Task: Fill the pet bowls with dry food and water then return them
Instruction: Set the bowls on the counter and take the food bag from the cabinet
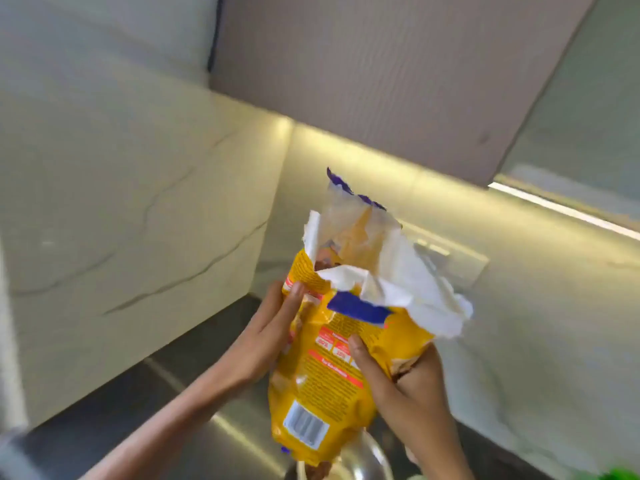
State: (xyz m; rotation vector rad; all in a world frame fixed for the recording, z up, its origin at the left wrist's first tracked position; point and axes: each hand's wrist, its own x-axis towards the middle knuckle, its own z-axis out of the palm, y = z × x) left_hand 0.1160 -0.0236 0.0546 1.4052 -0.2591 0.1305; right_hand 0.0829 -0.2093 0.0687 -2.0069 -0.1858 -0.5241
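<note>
On my feed the food bag (325,386) is deep yellow, printed with small dark text, red-orange label blocks and a white patch carrying a black barcode. A violet-blue band crosses its front near the torn mouth, and the same violet-blue edges the raised flap at the top. The bag's inner lining shows white, turning translucent cream where it stands up. The wall panels (131,209) read as pale cream with thin grey veining, like marble. The overhead cabinet (381,74) is a flat greyish taupe. The counter (114,410) looks dark grey, and the bowl (367,459) beneath the bag is shiny silver.
</note>
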